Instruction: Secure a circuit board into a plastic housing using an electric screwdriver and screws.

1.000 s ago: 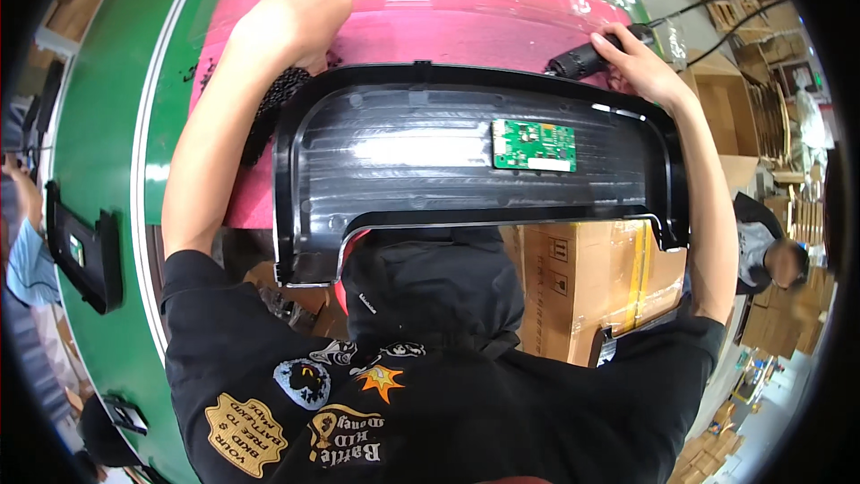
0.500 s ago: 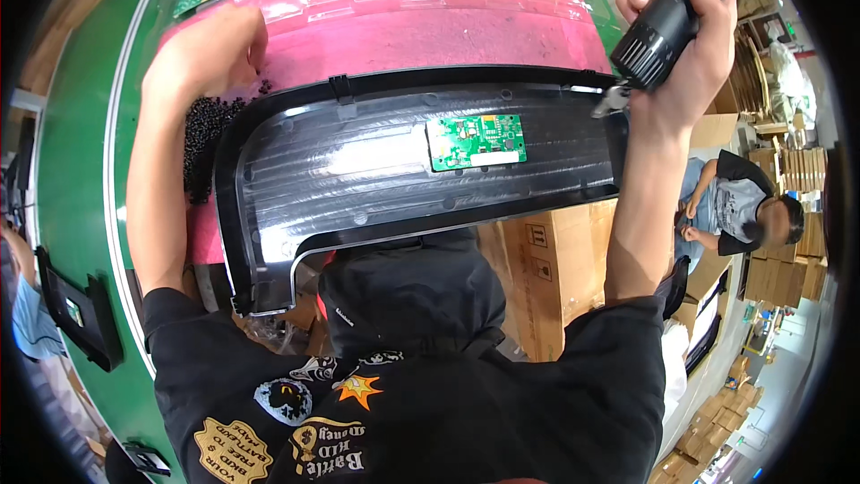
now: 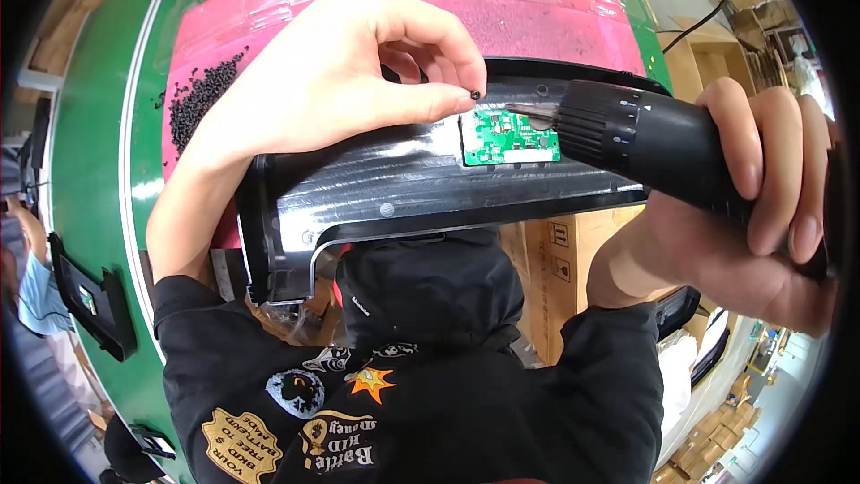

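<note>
My left hand pinches a small black screw between thumb and forefinger, just left of the driver's bit. My right hand grips a black electric screwdriver, its tip pointing left over a small green circuit board. The board sits on a long black plastic housing that lies across a pink mat on the green table.
A pile of several small black screws lies on the pink mat at left. The green table curves along the left, with a black bracket part at its edge. Cardboard boxes stand below the housing. A person sits at the far left.
My right hand brought the screwdriver down from the upper right to the circuit board. My left hand left the screw pile and now holds a screw at the driver's tip.
</note>
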Demonstrator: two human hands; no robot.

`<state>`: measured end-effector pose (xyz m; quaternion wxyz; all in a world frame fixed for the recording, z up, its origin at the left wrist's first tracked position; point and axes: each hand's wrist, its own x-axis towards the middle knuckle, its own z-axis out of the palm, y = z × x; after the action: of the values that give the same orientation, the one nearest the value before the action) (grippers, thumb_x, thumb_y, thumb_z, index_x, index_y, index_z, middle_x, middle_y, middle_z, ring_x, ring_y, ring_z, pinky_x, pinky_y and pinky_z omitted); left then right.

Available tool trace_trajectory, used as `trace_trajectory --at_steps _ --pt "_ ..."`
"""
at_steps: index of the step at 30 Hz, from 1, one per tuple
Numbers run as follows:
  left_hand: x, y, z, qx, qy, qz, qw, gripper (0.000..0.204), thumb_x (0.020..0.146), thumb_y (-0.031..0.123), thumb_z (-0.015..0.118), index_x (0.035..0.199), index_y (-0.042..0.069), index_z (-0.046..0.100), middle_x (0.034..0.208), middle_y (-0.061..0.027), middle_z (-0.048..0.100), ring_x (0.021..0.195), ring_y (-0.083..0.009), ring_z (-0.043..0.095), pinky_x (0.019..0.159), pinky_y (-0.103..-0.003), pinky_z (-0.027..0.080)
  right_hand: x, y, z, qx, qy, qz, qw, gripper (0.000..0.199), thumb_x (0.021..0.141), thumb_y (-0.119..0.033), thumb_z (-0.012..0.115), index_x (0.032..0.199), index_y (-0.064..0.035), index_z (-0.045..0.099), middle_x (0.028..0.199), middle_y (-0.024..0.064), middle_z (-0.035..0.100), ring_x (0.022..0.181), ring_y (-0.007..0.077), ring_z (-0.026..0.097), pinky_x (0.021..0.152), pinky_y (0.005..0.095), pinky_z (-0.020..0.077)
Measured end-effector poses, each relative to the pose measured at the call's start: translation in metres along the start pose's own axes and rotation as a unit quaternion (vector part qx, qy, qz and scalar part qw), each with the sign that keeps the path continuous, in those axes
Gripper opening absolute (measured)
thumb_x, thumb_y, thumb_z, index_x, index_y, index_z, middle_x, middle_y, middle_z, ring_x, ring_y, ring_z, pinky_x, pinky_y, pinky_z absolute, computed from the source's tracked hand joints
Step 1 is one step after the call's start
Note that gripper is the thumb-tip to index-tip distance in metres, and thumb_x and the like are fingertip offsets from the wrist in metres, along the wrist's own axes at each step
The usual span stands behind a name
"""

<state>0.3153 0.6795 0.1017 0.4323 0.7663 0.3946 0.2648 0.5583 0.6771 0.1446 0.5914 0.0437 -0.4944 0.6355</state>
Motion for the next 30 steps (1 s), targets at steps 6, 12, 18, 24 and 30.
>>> trace_trajectory --at_steps 6,12,18,24,30 --pt "0.004 -0.003 0.010 -0.114 -0.019 -0.034 0.993 0.013 0.083 0.002 0.075 0.096 0.002 0.072 0.087 -0.0028 0.071 0.083 -0.0093 0.066 0.078 -0.025 0.054 0.001 0.017 0.002 -0.012 0.000 0.010 1.000 0.042 0.071 -0.031 0.082 0.097 -0.0117 0.055 0.074 -0.0086 0.053 0.061 0.0040 0.048 0.072 0.0235 0.0375" --pt "0.007 -0.009 0.012 -0.093 -0.016 -0.027 0.995 0.014 0.083 0.003 0.076 0.096 0.001 0.072 0.087 -0.0031 0.071 0.082 -0.0096 0.067 0.077 -0.025 0.054 0.000 0.015 -0.001 -0.024 -0.009 0.022 0.999 0.042 0.072 -0.033 0.081 0.098 -0.0118 0.055 0.074 -0.0085 0.053 0.062 0.0042 0.048 0.071 0.0237 0.0373" --pt "0.015 -0.011 0.014 -0.132 -0.019 -0.058 0.989 0.013 0.083 0.000 0.075 0.096 0.001 0.072 0.087 -0.0038 0.071 0.081 -0.0095 0.067 0.075 -0.024 0.054 0.001 0.017 -0.009 -0.041 -0.010 0.032 0.999 0.043 0.072 -0.034 0.080 0.099 -0.0118 0.055 0.075 -0.0083 0.054 0.062 0.0044 0.048 0.071 0.0238 0.0370" --pt "0.025 -0.010 0.020 -0.129 -0.023 -0.068 0.989 0.013 0.085 -0.002 0.073 0.097 0.000 0.071 0.090 -0.0048 0.070 0.080 -0.0094 0.066 0.073 -0.023 0.053 0.001 0.016 -0.022 -0.062 0.000 0.039 0.997 0.043 0.073 -0.036 0.080 0.100 -0.0119 0.056 0.075 -0.0082 0.054 0.062 0.0046 0.048 0.071 0.0239 0.0368" --pt "0.033 -0.029 0.032 -0.020 0.000 -0.026 0.999 0.011 0.087 0.000 0.068 0.098 0.000 0.069 0.089 -0.0028 0.068 0.079 -0.0094 0.064 0.071 -0.023 0.052 -0.007 0.005 -0.042 -0.088 0.011 0.050 0.995 0.043 0.074 -0.037 0.079 0.100 -0.0120 0.056 0.075 -0.0080 0.054 0.062 0.0048 0.048 0.071 0.0241 0.0365"
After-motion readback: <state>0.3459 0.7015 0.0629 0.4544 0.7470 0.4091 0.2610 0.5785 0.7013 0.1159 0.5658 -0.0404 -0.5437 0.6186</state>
